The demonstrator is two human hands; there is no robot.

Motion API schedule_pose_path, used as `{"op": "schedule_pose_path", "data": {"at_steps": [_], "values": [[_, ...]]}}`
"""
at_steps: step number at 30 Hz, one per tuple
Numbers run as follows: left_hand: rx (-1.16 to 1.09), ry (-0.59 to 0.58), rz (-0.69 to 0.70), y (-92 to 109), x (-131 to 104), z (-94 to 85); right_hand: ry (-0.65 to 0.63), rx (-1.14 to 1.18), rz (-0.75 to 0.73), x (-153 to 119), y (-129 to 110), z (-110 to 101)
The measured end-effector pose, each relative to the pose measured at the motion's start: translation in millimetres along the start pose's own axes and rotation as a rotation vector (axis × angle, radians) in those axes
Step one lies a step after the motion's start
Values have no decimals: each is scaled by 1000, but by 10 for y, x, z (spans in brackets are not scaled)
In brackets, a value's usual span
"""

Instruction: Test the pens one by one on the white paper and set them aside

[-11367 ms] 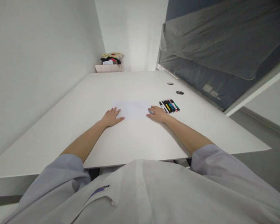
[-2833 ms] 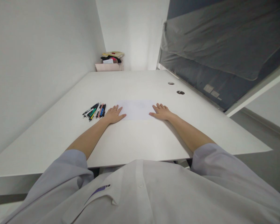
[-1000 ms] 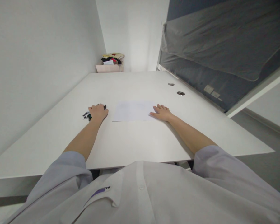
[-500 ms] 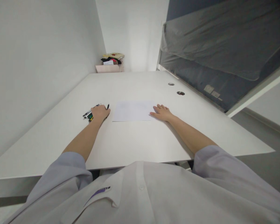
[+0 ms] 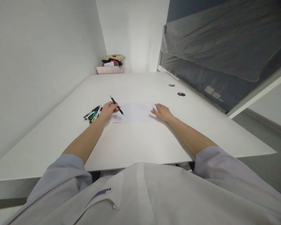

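Your left hand point(image 5: 107, 111) holds a black pen point(image 5: 119, 109) above the left part of a sheet of white paper point(image 5: 137, 112). The pen is slim and dark, with a small pale glint at each end. It slants from an upper end, away from you and to the left, down to a lower end nearer you and to the right, over the paper; whether that end touches the sheet, you cannot tell from here. Your left fingers are closed around the middle of the barrel.

The paper is plain, faintly bluish against the bench point(image 5: 140, 142), and lies flat with its long side toward you. Your right hand point(image 5: 163, 113) is at its right edge, fingers spread and gripping nothing, with a soft shadow beneath; contact with the sheet is unclear.

Just left of your left hand lies a loose pile of pens point(image 5: 93, 114), with black, white, green and yellow showing. Any print on the barrels is too small to read. Your shirt point(image 5: 140, 200) has a purple and black mark point(image 5: 101, 192) at its chest pocket, its lettering illegible. To the right, two pale labels point(image 5: 209, 90) sit low on a dark panel point(image 5: 199, 84), also unreadable.
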State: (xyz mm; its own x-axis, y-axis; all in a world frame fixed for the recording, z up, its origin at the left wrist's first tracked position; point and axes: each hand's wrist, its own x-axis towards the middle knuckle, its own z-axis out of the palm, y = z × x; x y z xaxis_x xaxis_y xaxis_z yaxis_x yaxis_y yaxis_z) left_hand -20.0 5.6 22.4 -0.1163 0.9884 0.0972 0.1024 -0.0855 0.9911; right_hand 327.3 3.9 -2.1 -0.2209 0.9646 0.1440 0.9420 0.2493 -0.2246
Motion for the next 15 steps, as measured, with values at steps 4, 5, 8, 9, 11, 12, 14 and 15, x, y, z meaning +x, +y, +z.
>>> {"op": "schedule_pose_path", "data": {"at_steps": [4, 5, 8, 9, 11, 12, 14, 15], "values": [[-189, -94, -79, 6, -125, 182, 161, 175, -142, -32, -189, -66], [-228, -127, -99, 11, -160, 220, 159, 231, -180, -41, -258, -66], [-345, -196, -139, 53, -266, 322, 114, 436, -277, -68, -477, -26], [-377, -208, -148, 72, -301, 357, 107, 504, -303, -75, -545, -7], [-415, -223, -152, 107, -366, 436, 97, 607, -329, -85, -654, 29], [-424, -234, -156, 120, -394, 479, 96, 646, -330, -87, -693, 41], [-441, -261, -159, 127, -432, 559, 107, 719, -328, -84, -734, 55], [-444, -269, -154, 121, -439, 590, 110, 756, -324, -78, -737, 58]]}}
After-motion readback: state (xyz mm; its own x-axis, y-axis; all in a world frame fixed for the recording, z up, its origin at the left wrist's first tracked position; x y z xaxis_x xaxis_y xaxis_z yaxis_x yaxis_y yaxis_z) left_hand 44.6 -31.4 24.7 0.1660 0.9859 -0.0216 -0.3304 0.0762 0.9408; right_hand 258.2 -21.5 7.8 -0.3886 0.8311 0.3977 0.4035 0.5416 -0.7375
